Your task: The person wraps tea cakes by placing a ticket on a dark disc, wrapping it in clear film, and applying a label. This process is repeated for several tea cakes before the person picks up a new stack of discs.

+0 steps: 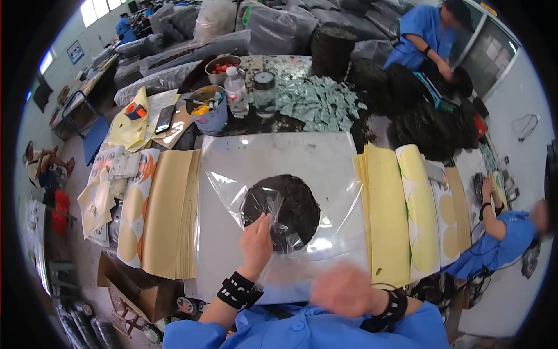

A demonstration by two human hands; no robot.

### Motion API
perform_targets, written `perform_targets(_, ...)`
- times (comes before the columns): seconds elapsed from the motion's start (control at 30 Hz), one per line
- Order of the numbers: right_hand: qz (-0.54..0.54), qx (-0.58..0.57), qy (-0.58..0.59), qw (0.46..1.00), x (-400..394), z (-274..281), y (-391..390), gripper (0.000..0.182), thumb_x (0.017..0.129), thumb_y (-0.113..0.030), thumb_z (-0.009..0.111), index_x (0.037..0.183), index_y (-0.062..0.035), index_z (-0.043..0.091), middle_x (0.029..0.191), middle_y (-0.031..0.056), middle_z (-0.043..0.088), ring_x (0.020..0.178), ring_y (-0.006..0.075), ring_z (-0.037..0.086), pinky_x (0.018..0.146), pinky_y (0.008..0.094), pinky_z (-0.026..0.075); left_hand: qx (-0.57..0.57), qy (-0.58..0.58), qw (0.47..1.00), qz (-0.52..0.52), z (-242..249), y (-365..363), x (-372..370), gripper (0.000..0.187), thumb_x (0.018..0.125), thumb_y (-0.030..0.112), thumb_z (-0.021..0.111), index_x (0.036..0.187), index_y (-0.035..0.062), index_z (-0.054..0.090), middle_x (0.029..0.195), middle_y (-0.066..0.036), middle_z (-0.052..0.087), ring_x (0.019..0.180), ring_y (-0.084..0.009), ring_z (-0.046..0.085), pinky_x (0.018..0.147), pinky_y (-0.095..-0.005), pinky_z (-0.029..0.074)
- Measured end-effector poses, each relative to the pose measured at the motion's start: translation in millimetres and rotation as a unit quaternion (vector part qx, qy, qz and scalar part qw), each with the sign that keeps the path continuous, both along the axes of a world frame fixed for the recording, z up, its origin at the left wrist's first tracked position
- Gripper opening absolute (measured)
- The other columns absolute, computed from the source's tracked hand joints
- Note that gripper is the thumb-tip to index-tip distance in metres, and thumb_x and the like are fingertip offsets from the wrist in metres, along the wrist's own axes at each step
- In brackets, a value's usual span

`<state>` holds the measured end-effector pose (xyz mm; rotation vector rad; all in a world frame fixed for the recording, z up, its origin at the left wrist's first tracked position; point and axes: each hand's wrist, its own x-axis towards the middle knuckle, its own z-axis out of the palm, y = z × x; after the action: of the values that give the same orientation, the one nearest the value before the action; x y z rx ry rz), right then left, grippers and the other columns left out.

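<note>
A dark, rough-surfaced round cake point(299, 203) lies on the white work surface in front of me. Clear plastic film point(226, 195) covers its left part and spreads over the white surface around it. My left hand point(256, 244) is closed in a pinch on the film at the cake's lower left edge. Smeared by motion, my right hand point(343, 291) is low over the front edge, apart from the cake; its fingers cannot be made out. Both wrists wear black bands.
Stacks of brown paper point(171, 212) and yellow paper point(386, 215) flank the surface. Behind it stand a tool bucket point(209, 116), a water bottle point(236, 93), a lidded jar point(264, 96) and greenish scraps point(319, 102). Dark round cakes point(332, 52) are piled behind. Co-workers in blue are at right.
</note>
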<state>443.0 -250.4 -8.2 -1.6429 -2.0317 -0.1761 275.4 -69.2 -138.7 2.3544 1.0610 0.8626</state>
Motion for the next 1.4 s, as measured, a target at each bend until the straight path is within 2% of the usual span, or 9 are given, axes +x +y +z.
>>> perform_targets(0.1,-0.05,-0.266,0.245,0.931,9,-104,-7,0.064,0.079,-0.047,0.079,0.117,0.0018,0.064,0.127,0.0206,0.061,0.125,0.0465,0.052,0.112,0.0562,0.034,0.028,-0.06,0.998,0.02,14,11,10,0.031,0.087,-0.002,0.059,0.116,0.0023,0.065,0.119,-0.017,0.064,0.099,-0.0319,0.066,0.08,-0.0399,0.055)
perform_targets(0.23,-0.206,-0.093,0.175,0.958,26,-114,60,0.108,0.081,-0.058,0.073,0.157,-0.0014,0.022,0.16,0.031,0.017,0.148,0.0484,0.015,0.118,0.0605,0.017,-0.047,-0.037,0.997,0.046,10,6,6,0.032,0.086,-0.001,0.061,0.117,0.0022,0.066,0.131,-0.02,0.055,0.104,-0.0336,0.064,0.084,-0.0387,0.054)
perform_targets(0.4,-0.171,-0.042,0.018,0.984,-7,-123,113,0.075,0.086,-0.033,0.067,0.15,-0.0042,0.041,0.147,0.0303,0.04,0.141,0.0474,0.032,0.116,0.0615,0.023,0.105,0.039,0.992,-0.05,27,25,4,0.046,0.083,0.021,0.075,0.124,0.0041,0.066,0.138,-0.022,0.048,0.125,-0.0396,0.049,0.104,-0.0491,0.039)
perform_targets(0.47,-0.15,-0.097,0.479,0.859,-9,-140,104,0.067,0.078,-0.017,0.072,0.141,-0.0148,0.052,0.139,0.0234,0.052,0.139,0.0397,0.04,0.115,0.0633,0.025,0.074,0.054,0.993,-0.077,19,21,-2,0.067,0.077,0.039,0.082,0.128,0.0009,0.063,0.138,-0.024,0.048,0.13,-0.0418,0.044,0.105,-0.0524,0.035)
perform_targets(0.63,-0.075,0.062,0.021,0.995,12,-88,113,0.067,0.081,-0.023,0.076,0.137,0.0022,0.051,0.108,0.0185,0.064,0.094,0.0359,0.065,0.085,0.0401,0.055,-0.087,0.044,0.995,-0.022,8,44,15,0.091,0.059,0.052,0.089,0.126,-0.0032,0.062,0.128,-0.023,0.052,0.115,-0.0375,0.051,0.095,-0.0431,0.042)
perform_targets(0.77,-0.166,-0.005,0.394,0.904,6,-108,129,0.059,0.088,-0.035,0.073,0.131,0.0023,0.057,0.099,0.0212,0.068,0.091,0.0374,0.067,0.078,0.0436,0.052,0.015,0.07,0.995,-0.072,21,48,11,0.082,0.057,0.048,0.09,0.122,0.0035,0.065,0.119,-0.018,0.057,0.106,-0.0349,0.056,0.088,-0.0406,0.045)
perform_targets(0.9,-0.118,-0.032,0.149,0.981,11,-120,150,0.042,0.086,-0.027,0.074,0.117,-0.0008,0.062,0.067,0.0122,0.058,0.064,0.0296,0.063,0.063,0.0415,0.052,-0.07,0.06,0.994,-0.058,20,62,23,0.101,0.055,0.052,0.09,0.135,0.002,0.054,0.108,-0.013,0.06,0.104,-0.0325,0.057,0.089,-0.0434,0.046)
perform_targets(1.03,-0.101,0.014,0.183,0.978,32,-105,175,0.07,0.079,-0.033,0.081,0.135,-0.0024,0.053,0.104,0.0157,0.063,0.097,0.0328,0.062,0.084,0.0417,0.05,0.122,0.052,0.98,-0.149,38,77,24,0.115,0.051,0.055,0.09,0.141,-0.0026,0.047,0.107,-0.013,0.06,0.1,-0.0331,0.059,0.085,-0.0398,0.048)
perform_targets(1.4,-0.065,0.0,0.269,0.961,23,-122,184,0.062,0.078,-0.038,0.081,0.119,0.0008,0.056,0.098,0.0154,0.064,0.091,0.0344,0.062,0.085,0.0446,0.048,0.132,0.108,0.98,-0.104,56,88,44,0.053,0.064,0.04,0.087,0.106,0.0124,0.072,0.121,-0.011,0.062,0.118,-0.0301,0.057,0.102,-0.0438,0.044)
